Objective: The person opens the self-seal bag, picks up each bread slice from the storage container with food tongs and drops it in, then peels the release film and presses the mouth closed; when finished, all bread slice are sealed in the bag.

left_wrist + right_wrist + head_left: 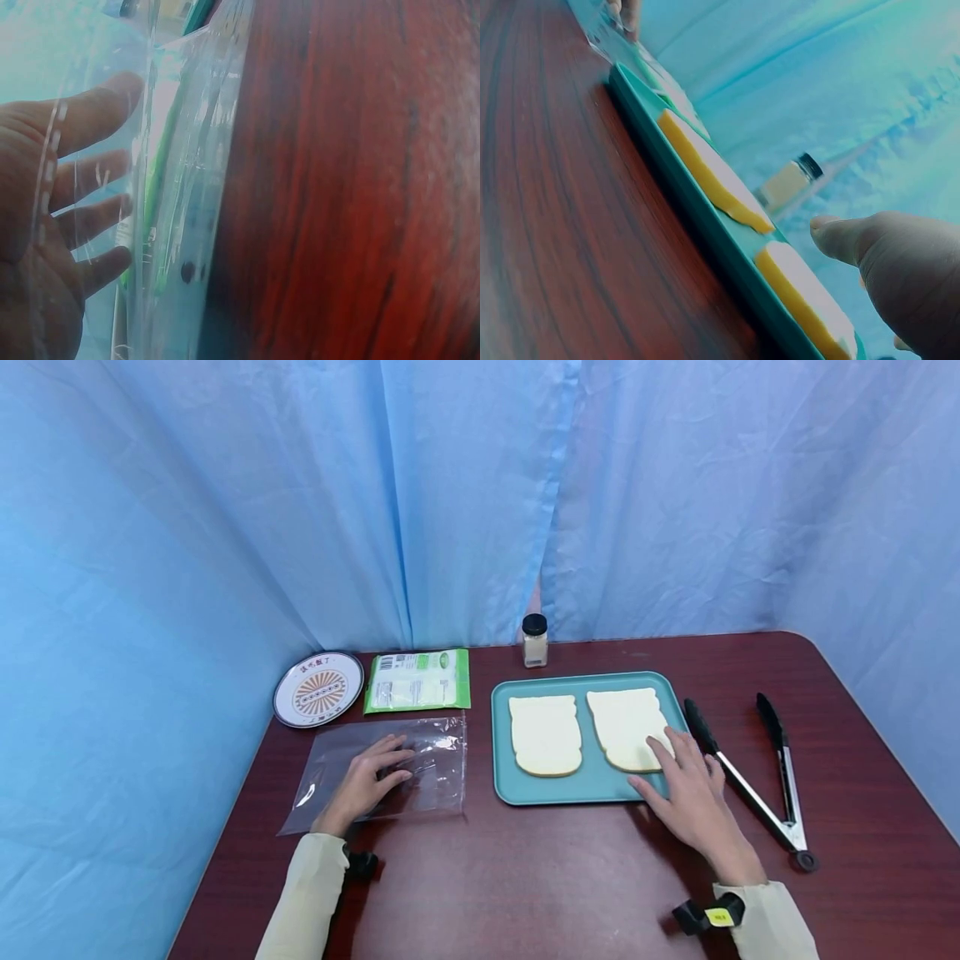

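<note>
My left hand [369, 779] is over a clear plastic bag [438, 781] lying on the table, its fingers loosely extended. In the left wrist view the film crosses in front of my left hand [67, 187]; whether the fingers press on it I cannot tell. Two slices of white bread, a left slice [545, 735] and a right slice [624, 727], lie side by side on a teal tray [540, 790]. Spread above the right slice's near corner and the tray's edge is my right hand [693, 797], holding nothing. Its thumb [847, 238] shows beside the slices in the right wrist view.
Black-tipped metal tongs [753, 793] lie spread to the tray's right. Behind the tray stands a small black-lidded jar [535, 643]. A green-and-white packet [417, 681] and a patterned plate [318, 690] are at the back left. Blue curtains [480, 502] surround the dark wooden table [517, 877].
</note>
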`<control>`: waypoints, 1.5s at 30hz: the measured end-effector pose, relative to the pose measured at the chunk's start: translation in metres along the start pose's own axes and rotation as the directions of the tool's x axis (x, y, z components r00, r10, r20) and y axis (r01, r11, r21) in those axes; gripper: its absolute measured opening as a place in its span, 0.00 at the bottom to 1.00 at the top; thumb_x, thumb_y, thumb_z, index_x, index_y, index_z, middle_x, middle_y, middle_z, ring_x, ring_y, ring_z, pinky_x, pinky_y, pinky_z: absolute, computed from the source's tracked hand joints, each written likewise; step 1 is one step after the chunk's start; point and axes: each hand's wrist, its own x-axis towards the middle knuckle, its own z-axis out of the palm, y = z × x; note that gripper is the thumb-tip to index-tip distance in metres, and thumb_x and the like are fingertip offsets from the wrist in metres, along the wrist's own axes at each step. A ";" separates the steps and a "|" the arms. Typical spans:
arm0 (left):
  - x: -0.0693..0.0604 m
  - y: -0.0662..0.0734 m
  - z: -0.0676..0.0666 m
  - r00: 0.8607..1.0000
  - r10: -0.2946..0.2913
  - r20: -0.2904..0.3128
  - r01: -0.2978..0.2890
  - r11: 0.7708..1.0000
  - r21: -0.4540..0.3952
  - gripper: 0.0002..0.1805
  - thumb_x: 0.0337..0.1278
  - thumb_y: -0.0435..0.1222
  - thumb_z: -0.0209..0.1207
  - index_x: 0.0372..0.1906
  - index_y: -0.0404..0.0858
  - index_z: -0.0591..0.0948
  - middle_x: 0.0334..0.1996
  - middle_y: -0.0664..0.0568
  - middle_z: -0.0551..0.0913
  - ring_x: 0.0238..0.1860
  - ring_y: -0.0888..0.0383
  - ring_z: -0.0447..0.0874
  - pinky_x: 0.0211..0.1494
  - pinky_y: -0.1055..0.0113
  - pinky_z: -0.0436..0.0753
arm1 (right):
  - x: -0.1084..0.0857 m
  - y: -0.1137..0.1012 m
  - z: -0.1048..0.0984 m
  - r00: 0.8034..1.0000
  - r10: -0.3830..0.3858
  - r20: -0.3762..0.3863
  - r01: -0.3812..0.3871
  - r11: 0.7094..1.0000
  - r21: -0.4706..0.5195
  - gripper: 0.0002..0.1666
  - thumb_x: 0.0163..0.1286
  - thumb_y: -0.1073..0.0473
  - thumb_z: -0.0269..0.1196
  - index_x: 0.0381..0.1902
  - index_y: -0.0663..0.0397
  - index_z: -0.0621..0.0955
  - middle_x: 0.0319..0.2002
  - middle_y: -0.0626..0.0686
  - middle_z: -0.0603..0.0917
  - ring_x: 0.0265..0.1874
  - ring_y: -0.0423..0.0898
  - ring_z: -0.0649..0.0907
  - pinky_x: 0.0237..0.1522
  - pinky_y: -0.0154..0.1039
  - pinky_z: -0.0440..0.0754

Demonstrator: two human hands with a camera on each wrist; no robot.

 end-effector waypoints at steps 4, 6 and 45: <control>0.000 -0.001 0.000 1.000 0.008 -0.005 -0.008 1.000 0.005 0.19 0.56 0.33 0.69 0.54 0.37 0.86 0.63 0.38 0.81 0.71 0.35 0.71 0.71 0.41 0.72 | -0.008 0.013 -0.007 1.000 0.030 -0.006 -0.030 1.000 -0.006 0.41 0.71 0.41 0.62 0.71 0.60 0.67 0.74 0.71 0.61 0.74 0.71 0.57 0.62 0.77 0.52; 0.000 -0.002 0.000 1.000 0.015 -0.009 -0.015 1.000 0.007 0.19 0.55 0.33 0.69 0.54 0.38 0.86 0.62 0.38 0.81 0.70 0.35 0.71 0.71 0.41 0.73 | -0.012 0.020 -0.011 0.999 0.054 -0.004 -0.054 0.998 -0.016 0.41 0.72 0.40 0.61 0.72 0.60 0.66 0.74 0.71 0.59 0.75 0.71 0.55 0.63 0.77 0.52; 0.000 0.003 -0.003 0.999 -0.032 0.019 0.032 0.999 0.010 0.19 0.59 0.36 0.68 0.56 0.38 0.85 0.62 0.40 0.82 0.69 0.39 0.75 0.69 0.43 0.76 | -0.041 0.090 -0.031 0.891 0.453 -0.007 -0.453 0.889 -0.063 0.47 0.76 0.42 0.54 0.76 0.69 0.53 0.76 0.77 0.48 0.67 0.79 0.60 0.54 0.79 0.61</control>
